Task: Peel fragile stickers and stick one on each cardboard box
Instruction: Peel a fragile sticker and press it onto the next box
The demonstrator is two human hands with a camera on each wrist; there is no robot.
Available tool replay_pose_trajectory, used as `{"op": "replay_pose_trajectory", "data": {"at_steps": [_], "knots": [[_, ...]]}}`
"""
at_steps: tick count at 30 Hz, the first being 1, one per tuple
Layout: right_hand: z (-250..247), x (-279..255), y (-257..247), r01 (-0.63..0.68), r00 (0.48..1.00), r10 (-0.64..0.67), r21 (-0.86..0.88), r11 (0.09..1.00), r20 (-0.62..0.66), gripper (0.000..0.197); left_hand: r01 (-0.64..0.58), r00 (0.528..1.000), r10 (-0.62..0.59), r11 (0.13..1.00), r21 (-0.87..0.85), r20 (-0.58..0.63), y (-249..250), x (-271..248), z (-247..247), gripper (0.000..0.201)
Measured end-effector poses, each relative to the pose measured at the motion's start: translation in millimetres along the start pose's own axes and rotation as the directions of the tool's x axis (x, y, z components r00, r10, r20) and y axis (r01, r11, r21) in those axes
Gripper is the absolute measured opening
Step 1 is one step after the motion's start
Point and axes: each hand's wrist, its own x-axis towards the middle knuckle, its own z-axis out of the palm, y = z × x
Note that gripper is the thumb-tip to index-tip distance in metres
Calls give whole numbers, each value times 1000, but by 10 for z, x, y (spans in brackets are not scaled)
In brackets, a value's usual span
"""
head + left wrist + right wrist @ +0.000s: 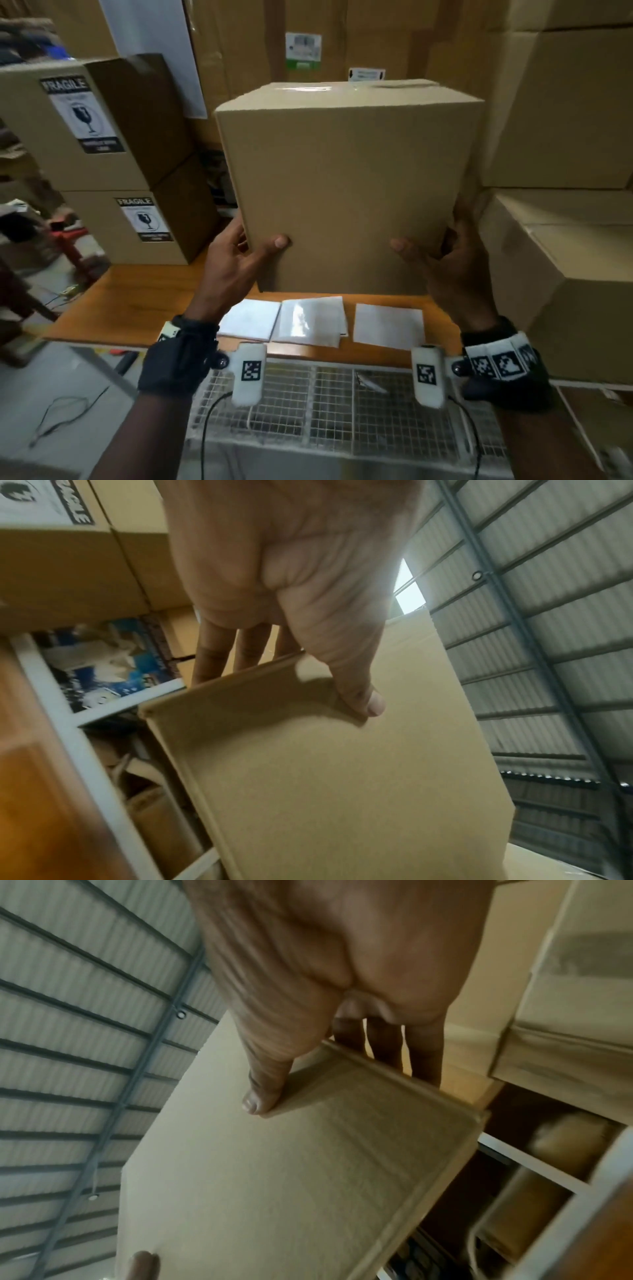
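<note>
I wear a black wrist strap (178, 359) on my left arm and another black wrist band (498, 359) with checkered code squares on my right. White camera blocks (249, 373) with thin black cables (205, 431) stick out.

A plain brown cardboard box (346, 185), closed and with no sticker on its near face, is held up between the two hands. The left hand (236, 260) grips its lower left corner, thumb on the near face, fingers round the side. The right hand (452, 253) grips the lower right corner the same way. Just below the hands, three white sticker sheets (320, 323) lie flat in a row. Well to the left of the left hand stand two stacked boxes (113, 164), each already bearing a black-and-white FRAGILE sticker (82, 114) with a broken-glass symbol.
</note>
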Motion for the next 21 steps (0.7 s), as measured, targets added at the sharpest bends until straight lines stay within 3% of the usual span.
{"op": "replay_pose_trajectory", "data": {"at_steps": [6,9,13,17,21], "knots": [[548,115,629,-260,960,268,-98,961,77,96,65,996,-66,998,3,60,-653,177,-330,71],[725,199,881,-293,945,313,-180,939,94,87,89,992,-92,995,45,82,-946,322,-372,63],[874,373,1219,-353,918,385,-246,903,94,72,122,988,-134,983,139,81,-1348,536,-346,69],[986,499,1565,-390,895,441,-361,847,67,84,176,979,-193,964,200,69,-1685,680,-240,67],[1081,561,1799,-403,890,456,-435,805,19,62,252,963,-268,940,229,38,-1965,776,-133,62]]}}
